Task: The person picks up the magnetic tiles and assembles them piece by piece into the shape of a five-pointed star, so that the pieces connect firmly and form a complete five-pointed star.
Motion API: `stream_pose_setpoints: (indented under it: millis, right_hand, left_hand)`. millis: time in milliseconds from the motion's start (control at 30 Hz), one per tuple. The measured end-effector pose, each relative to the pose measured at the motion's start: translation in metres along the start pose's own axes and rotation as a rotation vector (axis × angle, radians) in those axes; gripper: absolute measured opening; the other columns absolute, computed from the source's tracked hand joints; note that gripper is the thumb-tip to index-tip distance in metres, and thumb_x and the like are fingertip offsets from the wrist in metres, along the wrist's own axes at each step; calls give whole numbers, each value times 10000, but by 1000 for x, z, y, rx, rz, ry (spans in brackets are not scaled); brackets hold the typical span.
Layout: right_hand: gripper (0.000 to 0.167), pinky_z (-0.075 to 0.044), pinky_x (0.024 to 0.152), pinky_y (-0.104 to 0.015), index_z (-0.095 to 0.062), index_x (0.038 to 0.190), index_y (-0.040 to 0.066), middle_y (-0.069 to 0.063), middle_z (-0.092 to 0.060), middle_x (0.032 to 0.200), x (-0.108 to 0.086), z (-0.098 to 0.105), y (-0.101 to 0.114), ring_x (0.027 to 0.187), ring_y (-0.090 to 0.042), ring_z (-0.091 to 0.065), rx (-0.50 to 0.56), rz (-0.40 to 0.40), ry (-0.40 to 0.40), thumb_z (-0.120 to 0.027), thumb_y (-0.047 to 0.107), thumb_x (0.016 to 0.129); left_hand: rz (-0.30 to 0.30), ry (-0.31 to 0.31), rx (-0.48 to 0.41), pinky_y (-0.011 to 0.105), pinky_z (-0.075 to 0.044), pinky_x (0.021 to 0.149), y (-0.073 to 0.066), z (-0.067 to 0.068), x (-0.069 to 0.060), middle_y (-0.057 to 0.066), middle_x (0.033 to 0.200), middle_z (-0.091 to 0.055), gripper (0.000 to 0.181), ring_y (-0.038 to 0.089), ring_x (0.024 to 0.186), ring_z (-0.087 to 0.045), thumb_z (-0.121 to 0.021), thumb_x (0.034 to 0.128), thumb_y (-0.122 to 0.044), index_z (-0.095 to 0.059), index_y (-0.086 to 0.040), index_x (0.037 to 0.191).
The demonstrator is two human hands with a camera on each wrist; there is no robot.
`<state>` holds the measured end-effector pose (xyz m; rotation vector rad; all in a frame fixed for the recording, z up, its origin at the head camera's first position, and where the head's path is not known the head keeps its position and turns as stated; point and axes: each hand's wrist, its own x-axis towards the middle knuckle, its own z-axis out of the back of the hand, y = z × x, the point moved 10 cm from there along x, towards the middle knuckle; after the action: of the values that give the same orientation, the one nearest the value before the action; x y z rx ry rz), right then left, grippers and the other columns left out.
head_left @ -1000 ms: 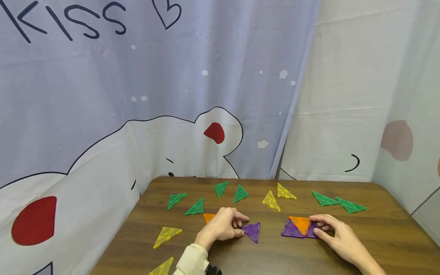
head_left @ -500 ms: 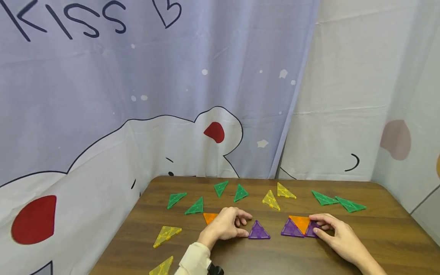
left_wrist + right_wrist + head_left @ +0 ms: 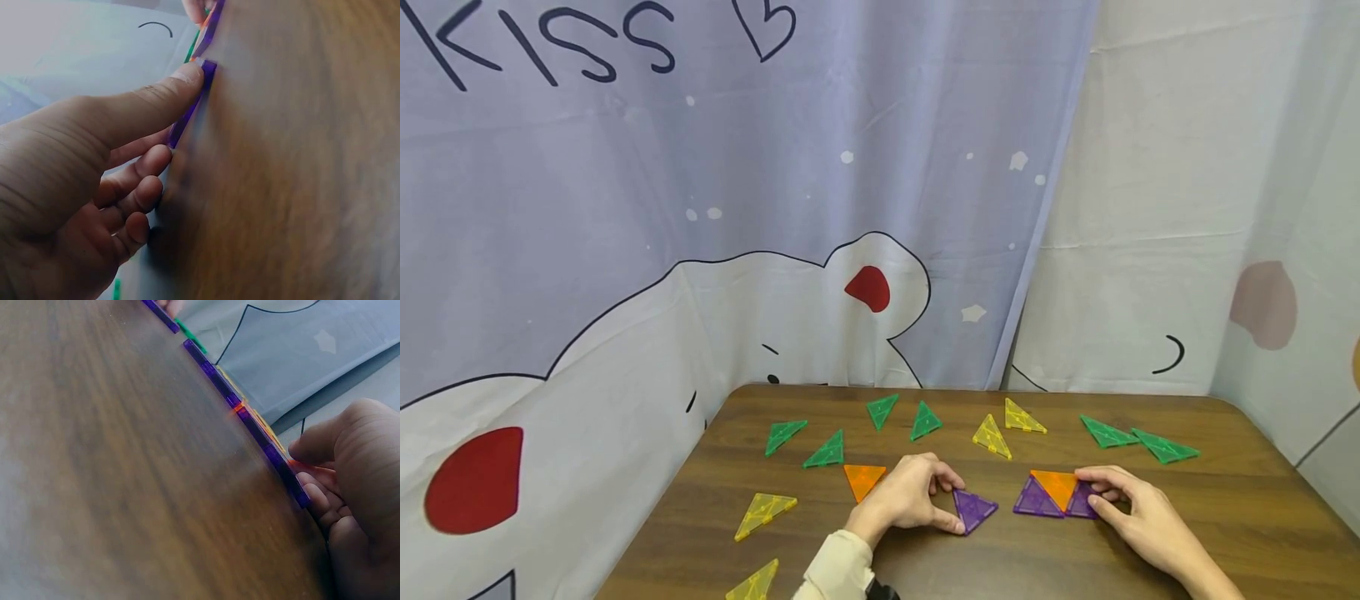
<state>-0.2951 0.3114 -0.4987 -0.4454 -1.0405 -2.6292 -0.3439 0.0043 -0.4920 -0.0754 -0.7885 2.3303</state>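
Observation:
My left hand [image 3: 908, 497] pinches a loose purple triangle tile [image 3: 975, 509] by its left side, thumb at the near corner and fingers at the far one. In the left wrist view this purple tile [image 3: 185, 122] shows edge-on under the thumb. To its right, across a small gap, lies a joined row: a purple triangle [image 3: 1036, 499], an orange triangle [image 3: 1055, 485] pointing toward me, and another purple triangle [image 3: 1078, 502]. My right hand [image 3: 1142, 517] grips the row's right end between thumb and fingers; its fingertips cover part of that last purple tile.
A separate orange triangle [image 3: 862, 479] lies beside my left wrist. Several green triangles [image 3: 827, 451] and yellow triangles [image 3: 992, 438] are spread along the back and left of the wooden table [image 3: 1030, 567]. A printed curtain [image 3: 775, 167] hangs behind the table.
My left hand has moved right, turning the purple tile and bringing it closer to the joined row. More of the separate orange triangle shows now. The right hand has stayed put.

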Motion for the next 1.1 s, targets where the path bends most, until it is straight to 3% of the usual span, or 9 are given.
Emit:
stream_pose_setpoints:
  millis: [267, 667, 900, 1100]
  right_hand:
    - [419, -569, 799, -255, -779, 1334, 181, 87, -798, 1126, -1, 2, 0, 954, -2, -714, 24, 20, 12, -770, -41, 979]
    - [351, -560, 902, -116, -751, 1381, 65, -122, -802, 1272, -1, 0, -3, 1135, 6, -720, 162, 1, 60, -697, -51, 1054]
    - [536, -596, 906, -182, -743, 1393, 57, -178, -761, 1367, -1, -2, -6, 1089, -17, -720, 191, -34, 94, -552, -224, 978]
    - [601, -606, 909, -222, -749, 1389, 97, -151, -761, 1381, 0, 0, -7, 1088, -24, -724, 171, -30, 98, -486, -247, 972]
  left_hand:
    - [-59, 8, -7, 128, -478, 711, -18, -10, 1, -191, 857, -704, 343, -33, 761, -570, -1077, 743, -328, -877, -239, 1008]
    - [-90, 35, -53, 119, -481, 700, -40, -27, 2, -216, 845, -711, 285, -78, 749, -556, -1045, 795, -298, -874, -230, 1014]
    - [-132, 34, 8, 87, -465, 677, -60, -35, 2, -224, 836, -709, 277, -101, 728, -550, -1030, 813, -317, -879, -231, 1029]
    - [-158, 40, 81, 55, -444, 652, -78, -46, 4, -225, 824, -712, 286, -136, 705, -542, -1016, 831, -360, -883, -236, 1052]
